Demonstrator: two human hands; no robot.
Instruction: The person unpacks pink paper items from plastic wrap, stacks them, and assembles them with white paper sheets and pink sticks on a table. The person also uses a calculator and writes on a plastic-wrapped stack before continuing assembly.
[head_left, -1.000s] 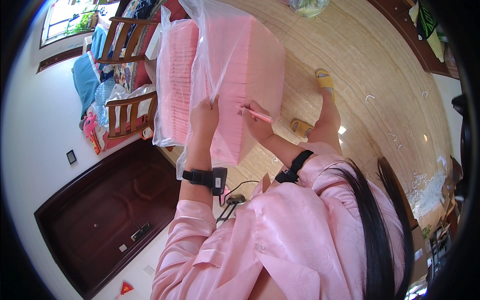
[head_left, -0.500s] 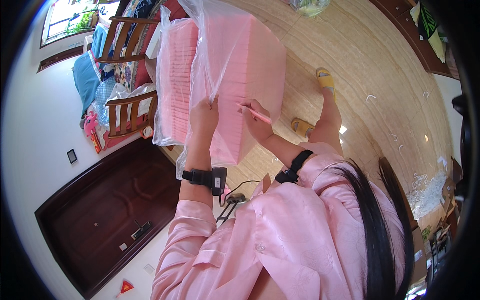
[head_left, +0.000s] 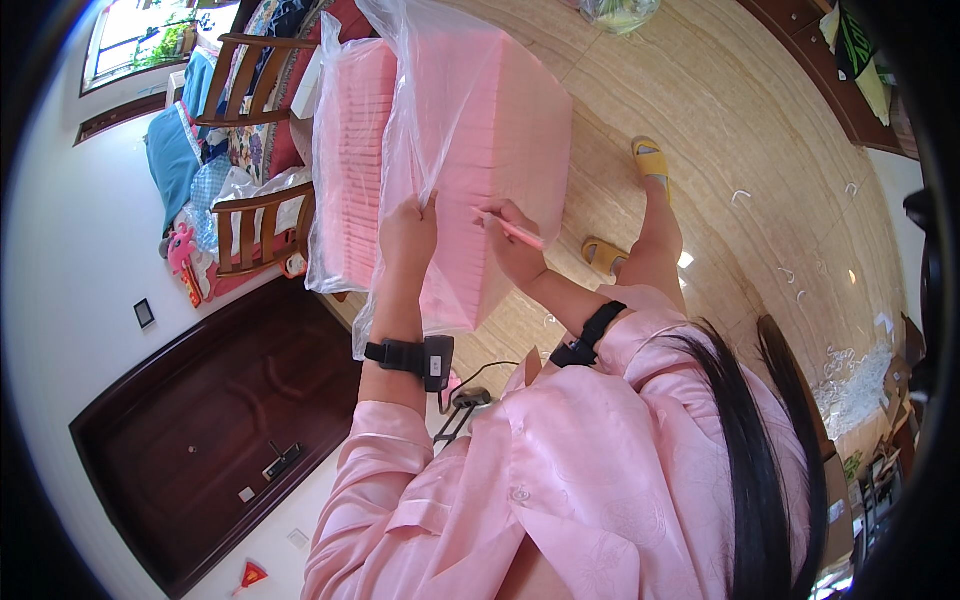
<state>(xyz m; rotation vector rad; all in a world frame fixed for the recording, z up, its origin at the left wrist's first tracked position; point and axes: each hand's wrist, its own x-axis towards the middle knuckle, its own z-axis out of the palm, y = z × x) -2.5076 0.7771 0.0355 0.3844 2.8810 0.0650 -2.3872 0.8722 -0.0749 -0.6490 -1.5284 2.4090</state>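
A big block of stacked pink sheets [head_left: 535, 130] stands before me, partly covered by a clear plastic bag [head_left: 425, 110]. My left hand [head_left: 408, 232] is closed on a gathered fold of the bag, pulling it into a peak above the block. Just right of it, my right hand [head_left: 515, 240] is closed round a slim pink pen-shaped tool [head_left: 524, 236]. The tool's front end points left at the plastic; its exact kind is too small to tell. Layered edges of the sheets show through the film on the left side.
Wooden chairs [head_left: 262, 228] with cloths and a pink toy stand at the left, above a dark brown door [head_left: 210, 430]. White curled scraps [head_left: 741, 196] lie on the tiled floor [head_left: 740, 110]. At the far right is a heap of clear plastic [head_left: 855, 385]. My feet wear yellow slippers [head_left: 650, 158].
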